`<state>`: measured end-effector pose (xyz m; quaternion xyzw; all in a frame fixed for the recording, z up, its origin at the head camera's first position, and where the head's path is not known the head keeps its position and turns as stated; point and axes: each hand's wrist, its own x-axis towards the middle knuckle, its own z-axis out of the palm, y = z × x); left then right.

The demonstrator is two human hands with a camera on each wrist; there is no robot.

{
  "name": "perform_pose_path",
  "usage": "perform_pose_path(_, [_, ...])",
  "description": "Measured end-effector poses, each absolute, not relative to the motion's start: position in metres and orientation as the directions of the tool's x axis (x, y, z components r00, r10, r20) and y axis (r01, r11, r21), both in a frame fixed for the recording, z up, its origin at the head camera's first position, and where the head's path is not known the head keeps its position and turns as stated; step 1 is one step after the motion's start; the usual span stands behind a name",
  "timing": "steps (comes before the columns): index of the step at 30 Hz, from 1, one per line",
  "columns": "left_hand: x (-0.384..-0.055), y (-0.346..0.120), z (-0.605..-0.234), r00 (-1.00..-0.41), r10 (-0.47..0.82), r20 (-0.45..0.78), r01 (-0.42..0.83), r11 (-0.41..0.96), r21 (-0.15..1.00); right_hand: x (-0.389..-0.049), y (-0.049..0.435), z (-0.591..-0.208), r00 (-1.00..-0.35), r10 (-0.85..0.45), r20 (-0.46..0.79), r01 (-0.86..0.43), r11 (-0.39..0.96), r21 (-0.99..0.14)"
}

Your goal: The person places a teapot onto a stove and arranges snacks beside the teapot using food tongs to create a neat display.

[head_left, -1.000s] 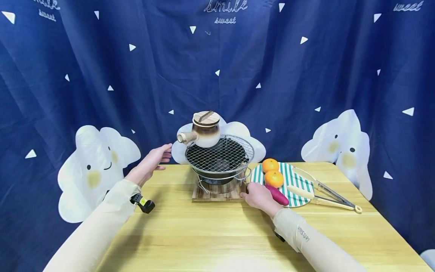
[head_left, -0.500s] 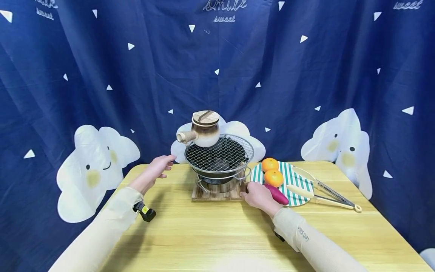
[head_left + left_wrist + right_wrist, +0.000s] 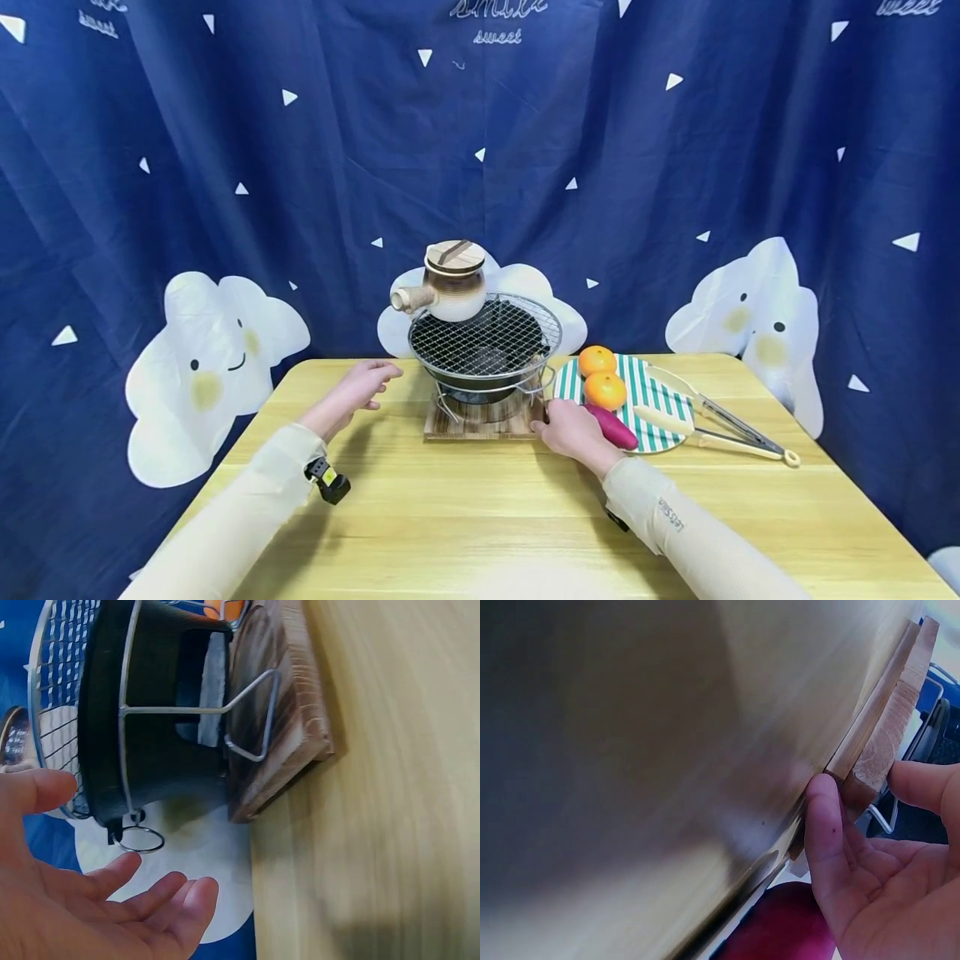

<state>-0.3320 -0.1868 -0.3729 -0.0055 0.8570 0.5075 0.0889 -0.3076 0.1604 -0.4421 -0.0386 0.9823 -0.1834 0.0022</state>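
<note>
A round tabletop grill (image 3: pixel 487 379) with a wire mesh top (image 3: pixel 480 346) stands on a square wooden board (image 3: pixel 480 425). On the mesh's back left sits a small brown-and-white clay pot (image 3: pixel 454 292) with a wooden lid and side handle. My left hand (image 3: pixel 352 396) hovers left of the grill, fingers loosely extended, holding nothing; the left wrist view has its fingertips near a wire ring (image 3: pixel 141 838) on the grill. My right hand (image 3: pixel 572 429) pinches the board's right front corner, thumb on top and fingers at the edge, as the right wrist view shows.
Right of the grill lies a green-and-white striped plate (image 3: pixel 651 387) with two oranges (image 3: pixel 604 390) and a purple sweet potato (image 3: pixel 613 428). Cream-tipped tongs (image 3: pixel 738 433) rest across its right side. A blue curtain (image 3: pixel 480 125) hangs behind the wooden table (image 3: pixel 480 508).
My left hand has come down and slightly right, toward the grill's left side. The right hand keeps its hold on the board's corner, and the grill has not visibly moved.
</note>
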Motion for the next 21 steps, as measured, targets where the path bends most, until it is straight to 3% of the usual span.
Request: perform_pose_path(21, [-0.331, -0.174, -0.410, -0.973, 0.145, -0.180, -0.092, 0.471, 0.877, -0.308, 0.160, -0.441, -0.996, -0.081, 0.024, -0.084, 0.931, -0.355])
